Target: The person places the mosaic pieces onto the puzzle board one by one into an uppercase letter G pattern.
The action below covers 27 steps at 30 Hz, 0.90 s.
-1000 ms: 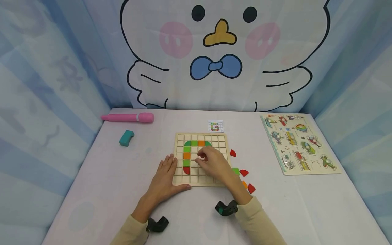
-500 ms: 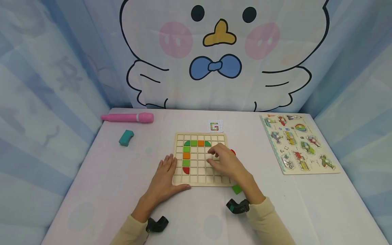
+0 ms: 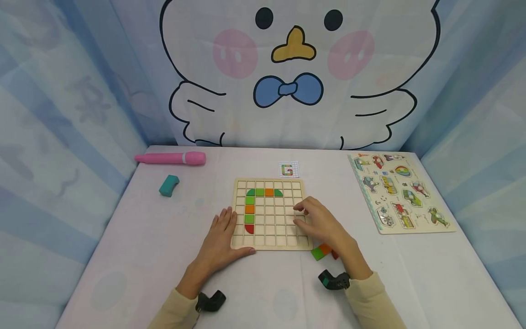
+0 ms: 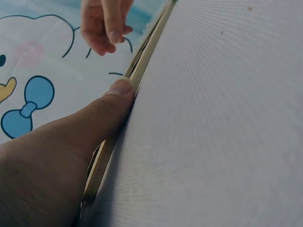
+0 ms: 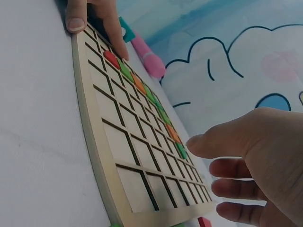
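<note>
A wooden grid board [image 3: 273, 228] lies mid-table, with green, orange and red tiles set along a column and an upper row. The column ends in a rounded red tile [image 3: 249, 229]; the row ends in a dark green tile [image 3: 278, 193]. My left hand [image 3: 222, 235] rests at the board's left side, fingers straight, thumb [image 4: 120, 90] on the front edge. My right hand [image 3: 322, 224] hovers over the board's right edge, fingers loosely bent, holding nothing visible. By its wrist lie a green tile [image 3: 318, 254], an orange tile [image 3: 325, 249] and a partly hidden red tile [image 3: 335, 255].
Behind the board lies a small pattern card [image 3: 289, 169]. A picture puzzle board [image 3: 402, 194] lies at the right. To the left are a pink pen-like stick [image 3: 170, 158] and a teal block [image 3: 169, 185]. A printed curtain [image 3: 291, 123] stands behind the table.
My right hand has drawn back rightwards from the end of the tile row to the board's right edge, uncovering the dark green tile and now covering some loose tiles. My left hand stays put.
</note>
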{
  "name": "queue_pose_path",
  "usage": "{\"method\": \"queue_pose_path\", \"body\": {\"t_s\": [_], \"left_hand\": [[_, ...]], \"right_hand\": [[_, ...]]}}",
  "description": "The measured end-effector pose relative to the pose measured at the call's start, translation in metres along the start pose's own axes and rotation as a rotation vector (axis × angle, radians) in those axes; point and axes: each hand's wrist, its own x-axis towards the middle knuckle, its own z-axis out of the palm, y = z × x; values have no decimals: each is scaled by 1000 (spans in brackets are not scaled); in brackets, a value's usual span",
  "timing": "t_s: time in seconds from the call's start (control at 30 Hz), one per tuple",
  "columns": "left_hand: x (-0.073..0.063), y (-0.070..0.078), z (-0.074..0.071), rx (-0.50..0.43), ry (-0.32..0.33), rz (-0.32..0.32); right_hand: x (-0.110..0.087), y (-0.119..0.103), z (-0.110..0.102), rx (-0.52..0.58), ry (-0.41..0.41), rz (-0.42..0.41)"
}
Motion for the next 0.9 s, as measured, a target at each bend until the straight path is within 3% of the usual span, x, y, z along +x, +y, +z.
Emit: {"method": "queue_pose_path", "body": {"t_s": [0.9], "left_hand": [[0,0,1,13,-10,-3]], "right_hand": [[-33,40,-10,-31,-105,87]]}}
